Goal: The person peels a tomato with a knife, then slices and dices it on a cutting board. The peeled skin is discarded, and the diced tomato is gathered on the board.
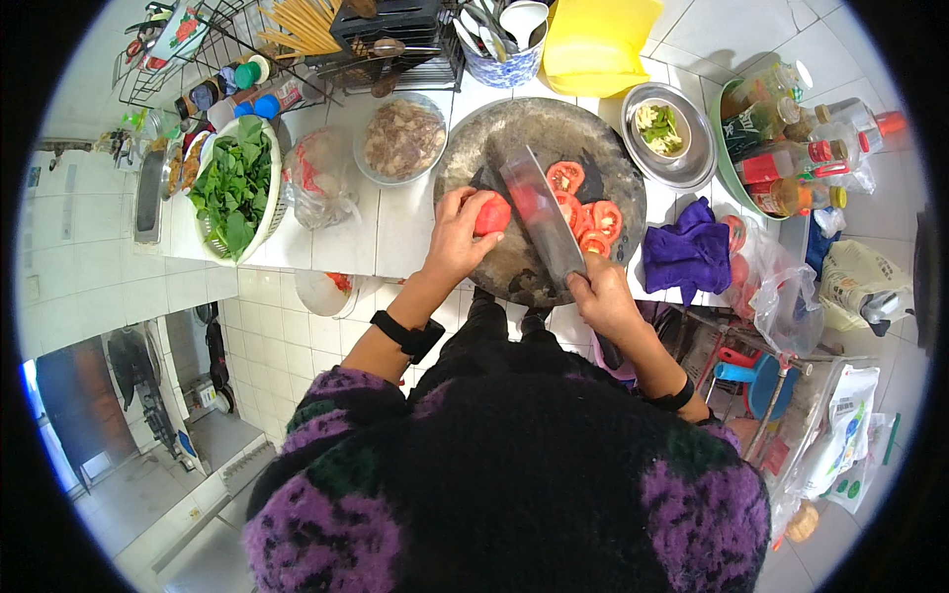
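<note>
On a round, worn chopping board [474, 148], my left hand [457, 233] has its fingers around a red tomato [493, 215] at the left part of the board. My right hand [604, 296] grips the handle of a wide-bladed cleaver [545, 222], whose blade slants up and left between the tomato and several tomato slices [606, 219]. The slices lie in an overlapping group right of the blade, near the middle of the board. Whether the cleaver's edge touches the board cannot be told. My right fingers hide most of the handle.
Left of the board stand a bowl of sliced food [404, 137], a plastic bag [319, 178] and a basket [273, 222] of leafy greens. To the right are a metal bowl [634, 156] with a smaller bowl inside, a purple cloth [686, 252] and a green basin [723, 167] of bottles.
</note>
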A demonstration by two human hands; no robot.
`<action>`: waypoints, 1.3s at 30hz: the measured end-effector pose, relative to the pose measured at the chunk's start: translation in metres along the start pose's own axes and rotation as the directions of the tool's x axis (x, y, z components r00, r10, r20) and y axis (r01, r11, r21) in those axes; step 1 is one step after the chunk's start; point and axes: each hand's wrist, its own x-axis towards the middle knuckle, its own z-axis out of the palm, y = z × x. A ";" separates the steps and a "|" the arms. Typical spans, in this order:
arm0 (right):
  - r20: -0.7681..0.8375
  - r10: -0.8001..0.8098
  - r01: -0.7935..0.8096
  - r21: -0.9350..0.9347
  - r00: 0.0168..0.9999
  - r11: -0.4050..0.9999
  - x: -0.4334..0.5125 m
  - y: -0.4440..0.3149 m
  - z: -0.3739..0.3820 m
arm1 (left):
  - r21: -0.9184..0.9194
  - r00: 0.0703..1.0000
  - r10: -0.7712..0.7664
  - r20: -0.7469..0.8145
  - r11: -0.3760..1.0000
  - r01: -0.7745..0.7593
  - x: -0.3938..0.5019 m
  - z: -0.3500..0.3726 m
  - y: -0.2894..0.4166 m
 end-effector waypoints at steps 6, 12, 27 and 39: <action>-0.044 0.351 -0.314 0.356 0.935 0.880 -0.005 -0.007 -0.004 | 0.063 0.994 0.047 -0.097 0.997 -0.041 0.044 0.001 -0.001; -0.387 0.343 -0.360 0.030 0.856 0.933 -0.027 0.026 -0.039 | -0.066 0.934 0.349 0.082 0.937 -0.344 0.036 0.030 0.039; -0.370 0.343 -0.326 0.111 0.863 0.939 -0.081 0.071 -0.037 | 0.160 0.836 0.216 0.505 0.928 -0.337 0.052 0.048 0.057; -0.250 0.264 -0.220 0.190 0.931 0.957 -0.061 0.067 -0.045 | -0.037 0.924 0.160 0.348 0.987 -0.157 0.006 0.038 0.041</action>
